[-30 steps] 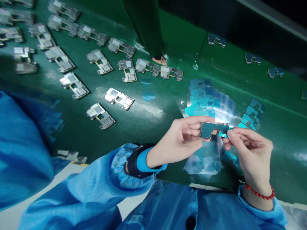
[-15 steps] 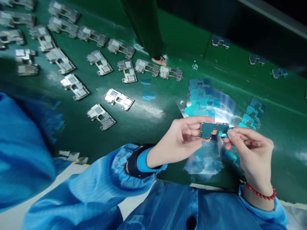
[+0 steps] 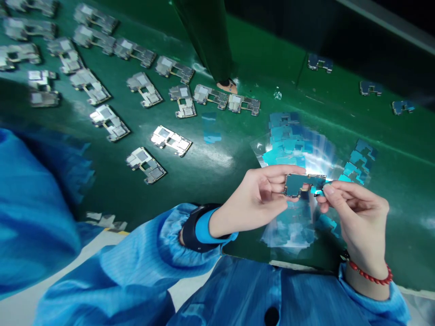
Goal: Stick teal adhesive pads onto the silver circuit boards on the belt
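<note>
My left hand (image 3: 258, 197) pinches the left end of a small dark circuit board (image 3: 299, 184) between thumb and fingers, holding it above the green table. My right hand (image 3: 353, 213) pinches at the board's right end, where a bit of blue film shows at the fingertips. Under both hands lies a clear plastic sheet (image 3: 292, 228) with blue film pieces on it. A fanned pile of blue film pieces (image 3: 288, 140) sits just beyond the board.
Several silver shielded circuit boards (image 3: 171, 140) lie spread over the green table (image 3: 217, 176) to the left and back. Single blue boards (image 3: 319, 63) lie along the far right. A dark green post (image 3: 207, 36) rises at the back. Another stack of blue pieces (image 3: 358, 160) sits right.
Both hands keep the same grip on the board. The view has drifted slightly, so the table's boards appear a little further right.
</note>
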Tool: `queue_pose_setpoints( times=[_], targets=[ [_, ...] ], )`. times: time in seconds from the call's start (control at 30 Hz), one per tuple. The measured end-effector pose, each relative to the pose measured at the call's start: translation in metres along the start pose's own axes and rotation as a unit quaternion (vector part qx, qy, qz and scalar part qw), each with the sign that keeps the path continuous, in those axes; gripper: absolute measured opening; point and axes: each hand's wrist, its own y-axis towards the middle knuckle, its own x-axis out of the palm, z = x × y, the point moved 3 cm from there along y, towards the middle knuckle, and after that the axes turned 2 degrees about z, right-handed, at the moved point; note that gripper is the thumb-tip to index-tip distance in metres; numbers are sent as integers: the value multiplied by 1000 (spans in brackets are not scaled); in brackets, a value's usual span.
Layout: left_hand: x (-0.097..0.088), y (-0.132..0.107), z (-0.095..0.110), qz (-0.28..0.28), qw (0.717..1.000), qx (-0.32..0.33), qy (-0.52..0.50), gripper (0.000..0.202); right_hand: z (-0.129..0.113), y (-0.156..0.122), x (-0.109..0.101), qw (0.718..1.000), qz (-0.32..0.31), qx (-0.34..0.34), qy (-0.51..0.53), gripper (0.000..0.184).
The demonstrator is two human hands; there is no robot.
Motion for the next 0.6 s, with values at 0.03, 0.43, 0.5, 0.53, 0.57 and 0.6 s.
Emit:
queue_pose_setpoints(
  times=[0.03,0.43,0.5,0.53,0.57,0.6],
  targets=[
    [0,0,0,1,1000,-1,3,49,0,0,0,1000,0,-1,1,7],
    [-1,1,-2,37,999,-9,27,36,0,1,1,1000,-7,-1,-1,9],
    [-1,0,-2,39,999,-13,25,35,-1,1,0,1000,-6,0,-3,9],
    [-1,0,-2,39,999,-15,21,34,-1,1,0,1000,-6,0,-4,9],
    [-1,0,-1,39,999,-14,16,34,-1,1,0,1000,-7,0,-5,9],
    [0,1,-1,38,999,-11,9,34,-1,0,0,1000,-7,0,-4,9]
  ],
)
